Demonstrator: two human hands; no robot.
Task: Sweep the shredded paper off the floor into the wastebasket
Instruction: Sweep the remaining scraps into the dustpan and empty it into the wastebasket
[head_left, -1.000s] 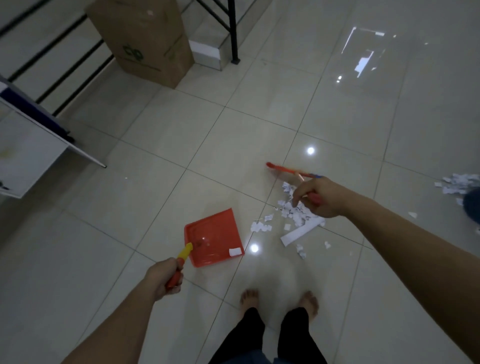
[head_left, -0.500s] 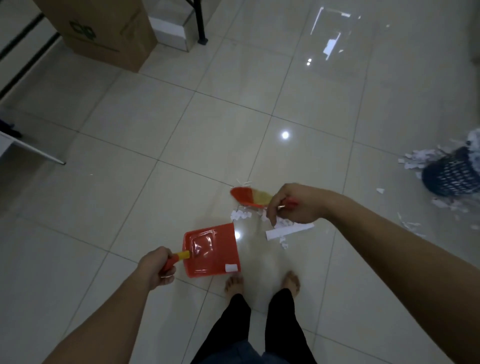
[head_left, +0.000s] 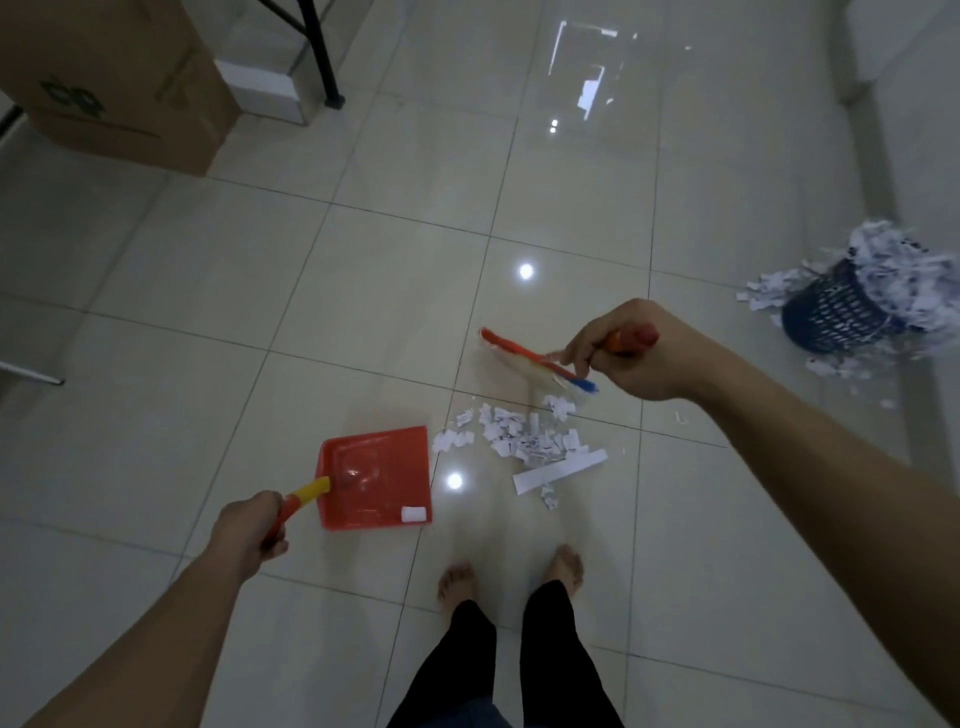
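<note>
Right hand grips brush by its handle, fingers curled round it; brush head sits on the far side of the paper pile, bristles pointing down at the floor, just clear of the scraps. Vs. half a sec ago: brush was over the pile, nearly beside the pan lip; now drawn back beyond it, so the pile shows whole. Reads as reset for another stroke, not a completed one.

Left hand wraps pan handle, holds pan flat on floor, open edge facing the pile. Pan-to-pile gap is small, nearest scraps just beside the lip. Pan contents: one white scrap in near corner, no more than before, so last stroke prob. delivered nothing.

Pile itself: small bits plus one long strip on near side, between pan and brush, in front of the feet.

Basket far right, well apart from the pile, overfull w/ shreds, more scattered round its base.

Judgement: early in task. Next stroke should run toward the pan; long strip may skid past the lip. Basket-side mess not yet begun.
</note>
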